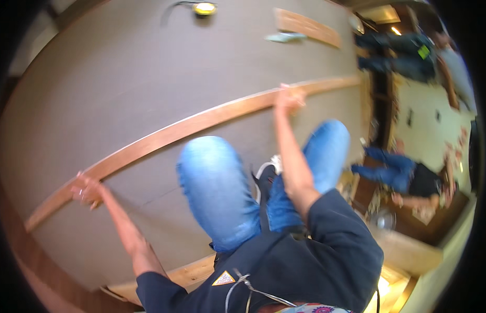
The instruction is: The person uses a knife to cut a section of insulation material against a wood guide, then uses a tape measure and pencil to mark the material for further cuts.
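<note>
A long thin wooden strip (191,125) lies across a large grey-brown board (149,78). My left hand (86,190) grips the strip near its left end. My right hand (289,99) holds it further right, fingers closed on the wood. My knees in blue jeans (217,182) rest on the board between my arms. The picture is blurred.
A short wooden piece (305,26) and a yellow tape measure (205,8) lie at the board's far edge. Two other people in dark tops and jeans (405,175) work at the right on a pale floor. Light wooden planks (405,250) lie at the lower right.
</note>
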Demonstrator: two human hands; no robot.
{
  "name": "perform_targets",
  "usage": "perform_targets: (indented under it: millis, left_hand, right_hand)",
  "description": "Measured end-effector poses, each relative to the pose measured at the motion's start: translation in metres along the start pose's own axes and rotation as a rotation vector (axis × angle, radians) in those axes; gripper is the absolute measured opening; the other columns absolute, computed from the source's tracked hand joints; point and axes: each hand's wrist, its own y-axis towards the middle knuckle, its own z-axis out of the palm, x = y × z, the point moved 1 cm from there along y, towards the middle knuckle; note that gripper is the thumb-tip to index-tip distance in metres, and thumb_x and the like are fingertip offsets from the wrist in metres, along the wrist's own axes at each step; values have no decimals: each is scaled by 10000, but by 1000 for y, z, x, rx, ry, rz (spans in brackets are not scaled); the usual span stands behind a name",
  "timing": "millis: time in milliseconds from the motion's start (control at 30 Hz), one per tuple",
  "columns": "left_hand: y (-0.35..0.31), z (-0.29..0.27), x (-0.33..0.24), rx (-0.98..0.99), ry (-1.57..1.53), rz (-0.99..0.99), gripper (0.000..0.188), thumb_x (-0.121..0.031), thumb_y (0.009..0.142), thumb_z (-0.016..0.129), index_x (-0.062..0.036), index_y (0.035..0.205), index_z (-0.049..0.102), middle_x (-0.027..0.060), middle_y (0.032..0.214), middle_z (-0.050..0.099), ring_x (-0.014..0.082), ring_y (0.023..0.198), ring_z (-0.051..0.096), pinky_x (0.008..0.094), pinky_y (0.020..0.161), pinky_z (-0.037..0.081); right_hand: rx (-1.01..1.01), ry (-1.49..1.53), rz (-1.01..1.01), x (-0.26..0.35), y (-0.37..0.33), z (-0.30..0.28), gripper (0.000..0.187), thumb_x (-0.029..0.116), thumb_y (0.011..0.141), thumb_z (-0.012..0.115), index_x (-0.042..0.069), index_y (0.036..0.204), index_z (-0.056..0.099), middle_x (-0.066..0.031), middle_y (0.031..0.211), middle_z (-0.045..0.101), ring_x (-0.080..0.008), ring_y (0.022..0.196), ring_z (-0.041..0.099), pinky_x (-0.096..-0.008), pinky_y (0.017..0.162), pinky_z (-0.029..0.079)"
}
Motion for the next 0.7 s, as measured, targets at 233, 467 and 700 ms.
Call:
perform_targets:
  millis: [233,467,700]
  left_hand:
    - [1,2,-4,-9,-90,-64,954,-806,733,561,-183,1451,477,58,1575,329,346,1468,209,707,1112,35]
    - [-2,0,-4,-19,-121,-63,972,-834,702,563,-198,1435,502,64,1572,336,358,1475,193,701,1115,37]
    - [-4,-3,-8,-22,-111,-75,957,-823,707,578,-204,1433,504,70,1572,334,375,1469,213,700,1121,36]
  right_hand:
    - [435,166,-1071,106,-217,26,536,297,813,718,122,1284,532,-107,1278,515,-255,1243,461,-498,1098,295]
    - [575,170,-1145,120,-279,43,469,311,870,667,133,1279,523,-93,1266,504,-256,1231,462,-522,1120,266]
    - [564,109,-1159,120,-285,48,385,302,890,645,120,1219,559,-84,1244,510,-260,1234,453,-507,1114,274]
